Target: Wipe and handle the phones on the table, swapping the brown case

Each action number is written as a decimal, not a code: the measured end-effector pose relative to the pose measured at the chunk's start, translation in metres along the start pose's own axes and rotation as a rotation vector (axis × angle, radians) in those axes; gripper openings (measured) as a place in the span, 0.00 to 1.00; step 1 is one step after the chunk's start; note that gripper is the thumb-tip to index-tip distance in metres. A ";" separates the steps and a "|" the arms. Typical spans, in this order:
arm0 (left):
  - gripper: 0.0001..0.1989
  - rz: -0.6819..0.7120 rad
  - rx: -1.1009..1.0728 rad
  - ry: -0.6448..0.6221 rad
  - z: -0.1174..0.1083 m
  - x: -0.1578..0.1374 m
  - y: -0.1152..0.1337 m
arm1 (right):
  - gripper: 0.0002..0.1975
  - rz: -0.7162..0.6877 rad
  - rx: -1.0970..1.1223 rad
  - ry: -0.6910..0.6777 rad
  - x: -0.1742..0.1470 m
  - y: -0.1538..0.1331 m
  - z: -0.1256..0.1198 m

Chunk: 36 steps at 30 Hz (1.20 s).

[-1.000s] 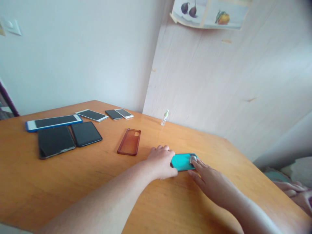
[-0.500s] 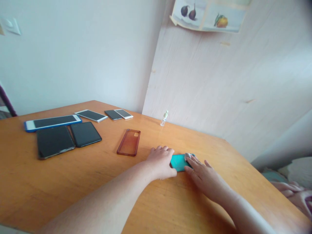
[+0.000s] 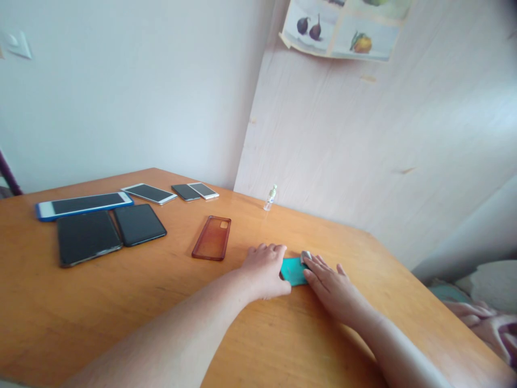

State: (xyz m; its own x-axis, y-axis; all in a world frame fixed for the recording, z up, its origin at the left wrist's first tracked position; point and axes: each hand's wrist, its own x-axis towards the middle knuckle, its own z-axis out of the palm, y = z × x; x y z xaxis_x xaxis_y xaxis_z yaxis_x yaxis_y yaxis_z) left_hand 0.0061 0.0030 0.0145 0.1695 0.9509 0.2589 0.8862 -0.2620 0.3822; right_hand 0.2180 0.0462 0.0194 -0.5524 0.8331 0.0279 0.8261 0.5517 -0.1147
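Observation:
A teal phone (image 3: 293, 271) lies flat on the wooden table (image 3: 258, 345), its back facing up. My left hand (image 3: 264, 271) grips its left end between thumb and fingers. Under the fingertips of my right hand (image 3: 332, 285) is a small whitish-grey wipe (image 3: 306, 257), pressed against the phone's upper right part. That hand covers the right end of the phone. To the left of my left hand lies a reddish-brown translucent phone case (image 3: 212, 238).
At the left lie a phone in a blue case (image 3: 86, 203), two black tablets (image 3: 89, 237) and several smaller phones (image 3: 149, 192). A small clear spray bottle (image 3: 270, 198) stands near the back edge. Pinkish fabric (image 3: 484, 323) shows beyond the right edge.
My right hand has slid slightly left along the phone, carrying the wipe with it and covering more of its right end. My left hand keeps its grip.

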 end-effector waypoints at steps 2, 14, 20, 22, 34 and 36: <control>0.38 -0.013 -0.004 -0.002 0.000 0.000 0.001 | 0.27 -0.143 0.052 -0.026 -0.003 -0.017 -0.001; 0.36 0.003 0.002 -0.003 0.000 0.000 0.002 | 0.29 0.146 -0.020 0.012 0.010 0.017 0.003; 0.34 0.008 -0.014 0.012 0.001 0.000 0.001 | 0.28 -0.192 0.032 -0.072 -0.004 -0.021 0.000; 0.32 0.003 -0.006 0.005 -0.001 0.000 0.001 | 0.29 -0.105 0.002 -0.054 -0.001 -0.010 0.001; 0.17 0.035 0.040 -0.021 -0.005 -0.002 0.001 | 0.31 -0.119 0.026 -0.028 -0.006 -0.008 0.004; 0.18 0.037 0.053 -0.026 -0.006 -0.003 0.001 | 0.30 -0.104 0.024 -0.024 -0.005 -0.005 0.003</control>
State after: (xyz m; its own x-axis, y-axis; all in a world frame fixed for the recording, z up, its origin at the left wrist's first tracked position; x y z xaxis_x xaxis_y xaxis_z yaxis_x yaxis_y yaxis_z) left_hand 0.0040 -0.0006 0.0192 0.2132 0.9449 0.2486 0.9004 -0.2887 0.3253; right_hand 0.2162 0.0391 0.0169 -0.6378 0.7700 0.0174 0.7614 0.6337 -0.1366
